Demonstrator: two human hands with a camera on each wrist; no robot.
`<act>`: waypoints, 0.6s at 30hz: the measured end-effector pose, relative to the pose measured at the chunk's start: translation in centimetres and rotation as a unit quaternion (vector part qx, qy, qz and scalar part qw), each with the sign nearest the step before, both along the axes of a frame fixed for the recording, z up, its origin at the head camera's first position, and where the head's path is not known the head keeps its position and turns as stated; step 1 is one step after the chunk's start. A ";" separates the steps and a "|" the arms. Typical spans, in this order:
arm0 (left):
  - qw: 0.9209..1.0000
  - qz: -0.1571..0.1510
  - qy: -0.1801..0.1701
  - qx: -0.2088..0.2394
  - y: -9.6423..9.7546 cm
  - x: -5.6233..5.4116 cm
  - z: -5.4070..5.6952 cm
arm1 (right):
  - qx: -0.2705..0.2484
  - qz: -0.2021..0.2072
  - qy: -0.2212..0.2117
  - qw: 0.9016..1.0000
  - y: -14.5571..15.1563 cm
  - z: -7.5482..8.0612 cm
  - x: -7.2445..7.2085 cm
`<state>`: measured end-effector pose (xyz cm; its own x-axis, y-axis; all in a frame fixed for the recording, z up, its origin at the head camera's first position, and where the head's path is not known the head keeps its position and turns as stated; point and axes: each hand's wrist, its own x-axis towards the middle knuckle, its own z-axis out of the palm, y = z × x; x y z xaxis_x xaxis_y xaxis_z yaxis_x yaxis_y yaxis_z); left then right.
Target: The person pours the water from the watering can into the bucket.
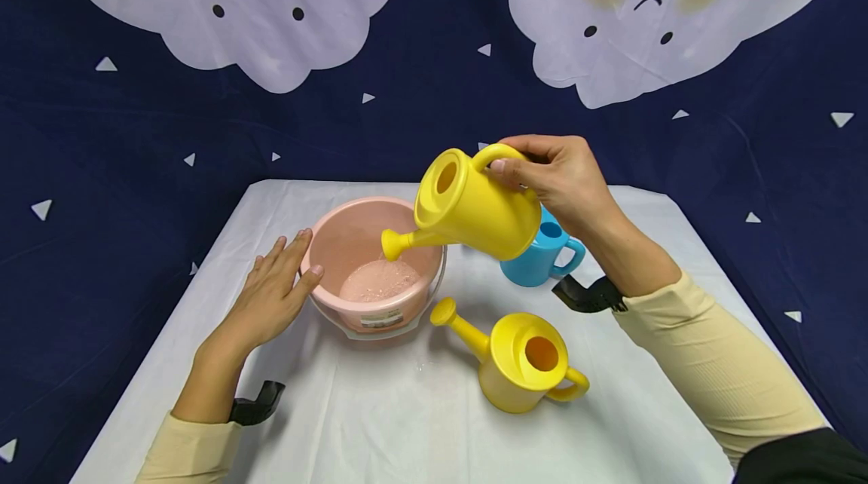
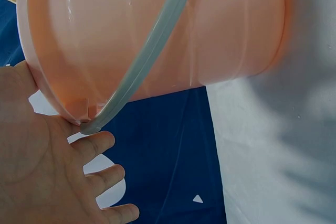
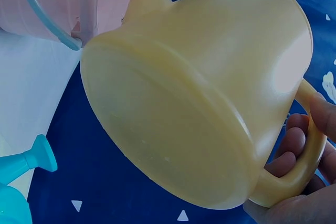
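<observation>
My right hand (image 1: 566, 179) grips the handle of a yellow watering can (image 1: 484, 212), its fingers curled through the loop in the right wrist view. The can is tilted, with its spout's rose over a pink bucket (image 1: 369, 310). Water (image 1: 380, 280) lies in the bucket, its surface rippled below the rose. At the bucket's left rim rests my left hand (image 1: 271, 295), its fingers straight and spread. The left wrist view shows the bucket's grey handle (image 2: 147, 51) hanging down along its outer wall.
A second yellow watering can (image 1: 511, 363) stands upright nearer me, its spout pointing toward the bucket. Behind my right hand stands a blue watering can (image 1: 532, 261), partly hidden by the raised can. All rest on a white-covered table (image 1: 366, 424) before a dark blue cloud-printed backdrop (image 1: 447, 32).
</observation>
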<state>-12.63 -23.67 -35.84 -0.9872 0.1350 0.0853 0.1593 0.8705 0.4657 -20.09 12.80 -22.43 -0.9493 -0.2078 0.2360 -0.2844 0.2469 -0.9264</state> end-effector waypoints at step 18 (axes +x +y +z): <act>1.000 0.001 0.002 0.003 0.1 -0.1 0.0 | 0.012 -0.003 0.002 1.000 -0.3 0.3 -0.1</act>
<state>-12.70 -23.61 -35.89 -0.9872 0.1322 0.0896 0.1589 0.8684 0.4696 -20.22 12.52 -22.18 -0.9495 -0.2082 0.2349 -0.2869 0.2716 -0.9187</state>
